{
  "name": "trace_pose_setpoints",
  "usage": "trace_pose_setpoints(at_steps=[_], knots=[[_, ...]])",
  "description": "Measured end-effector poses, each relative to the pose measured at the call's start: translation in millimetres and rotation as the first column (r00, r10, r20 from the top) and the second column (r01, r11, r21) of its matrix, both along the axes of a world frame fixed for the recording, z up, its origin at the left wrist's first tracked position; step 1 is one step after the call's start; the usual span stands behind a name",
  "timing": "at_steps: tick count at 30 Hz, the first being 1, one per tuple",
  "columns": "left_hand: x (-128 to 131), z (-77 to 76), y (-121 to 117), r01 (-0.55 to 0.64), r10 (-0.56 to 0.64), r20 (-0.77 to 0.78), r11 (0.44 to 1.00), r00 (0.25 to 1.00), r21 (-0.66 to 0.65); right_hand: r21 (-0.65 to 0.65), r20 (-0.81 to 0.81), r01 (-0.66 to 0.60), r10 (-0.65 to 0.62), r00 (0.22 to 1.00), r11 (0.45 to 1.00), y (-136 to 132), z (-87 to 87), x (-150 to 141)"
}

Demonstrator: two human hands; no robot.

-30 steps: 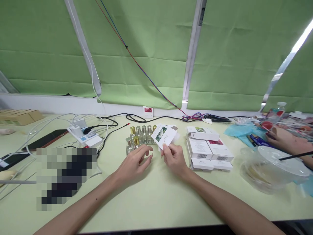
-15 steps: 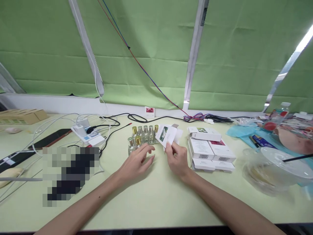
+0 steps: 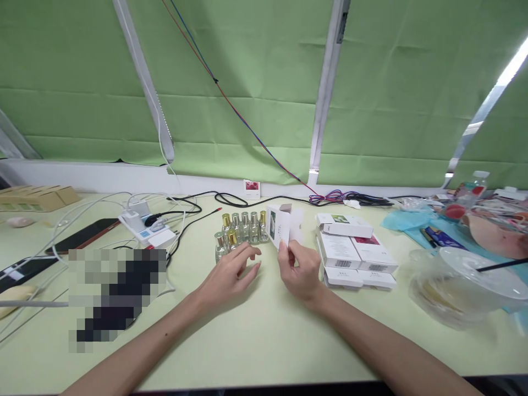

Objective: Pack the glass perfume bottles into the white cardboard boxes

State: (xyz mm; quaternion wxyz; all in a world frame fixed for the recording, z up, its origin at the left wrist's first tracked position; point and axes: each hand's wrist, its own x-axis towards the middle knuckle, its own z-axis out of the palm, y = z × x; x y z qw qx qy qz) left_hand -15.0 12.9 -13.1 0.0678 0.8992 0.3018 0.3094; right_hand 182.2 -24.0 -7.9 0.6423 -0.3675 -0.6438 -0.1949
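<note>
My right hand (image 3: 300, 270) pinches the lower edge of a small white carton (image 3: 279, 228) between thumb and finger. A picture of a white flower is on the carton's face, and its flaps stand out at the top and right. My left hand (image 3: 230, 273) rests over the table with thumb and fingers apart, holding nothing. Just beyond it stand several small glass bottles (image 3: 245, 230) with gold and silver caps. To the right of my right hand lies a stack of white printed cartons (image 3: 340, 252), some with flower pictures.
On the left are a white power strip (image 3: 144, 228) with tangled cables, phones (image 3: 82, 235) and a cardboard box (image 3: 39, 197). A lidded clear plastic bowl (image 3: 466, 286) stands at the right. A small card (image 3: 251, 188) leans on the back wall.
My right hand has turned the carton, so its flower face is now more side-on and its folded sides spread wider. My left hand has barely moved.
</note>
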Motion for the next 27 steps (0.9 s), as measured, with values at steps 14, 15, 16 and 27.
trace_pose_setpoints(at_steps=[14, 15, 16, 27], knots=[[0.5, 1.6, -0.9, 0.013, -0.013, 0.002, 1.0, 1.0, 0.006, 0.121, 0.03, 0.058, -0.062, 0.998, 0.991, -2.2, 9.1, 4.0], [0.6, 2.1, -1.1, 0.014, -0.014, 0.002, 1.0, 1.0, 0.013, 0.122, 0.034, 0.054, -0.058, 0.998, 0.991, -2.6, 9.5, 3.6], [0.7, 2.7, -1.4, 0.019, -0.019, 0.003, 1.0, 1.0, 0.018, 0.126, 0.035, 0.052, -0.057, 0.998, 0.991, -3.0, 9.9, 3.3], [-0.2, 2.4, -0.7, 0.072, -0.073, 0.069, 0.997, 0.995, 0.024, 0.031, -0.043, 0.073, -0.072, 0.996, 0.997, 0.3, 8.0, 9.3]])
